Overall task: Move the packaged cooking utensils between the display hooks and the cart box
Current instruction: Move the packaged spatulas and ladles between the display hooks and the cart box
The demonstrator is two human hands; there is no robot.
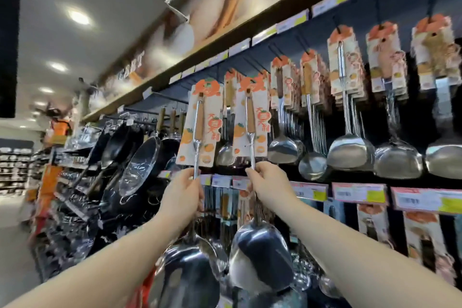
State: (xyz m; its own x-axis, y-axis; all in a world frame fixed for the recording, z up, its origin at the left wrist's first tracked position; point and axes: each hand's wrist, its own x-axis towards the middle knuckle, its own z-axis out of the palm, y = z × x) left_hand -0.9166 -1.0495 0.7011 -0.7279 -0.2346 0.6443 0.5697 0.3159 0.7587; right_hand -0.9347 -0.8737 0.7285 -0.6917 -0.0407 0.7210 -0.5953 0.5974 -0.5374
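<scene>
I hold two packaged steel spatulas up in front of the display wall. My left hand point(183, 196) grips the metal shaft of the left spatula point(198, 125), whose card with orange fruit prints stands upright. My right hand point(268, 184) pinches the shaft of the right spatula point(251, 122) the same way. Both wide steel blades hang below my hands, the left blade point(190, 275) and the right blade point(260, 257). The card tops are level with the display hooks point(231, 75) on the dark back panel. The cart box is out of view.
More carded ladles and spatulas point(347, 112) hang on hooks to the right. Black woks and glass lids point(130, 157) fill racks to the left. Price tag rails point(360, 192) run below the hooks, with more packaged goods underneath. An aisle floor lies far left.
</scene>
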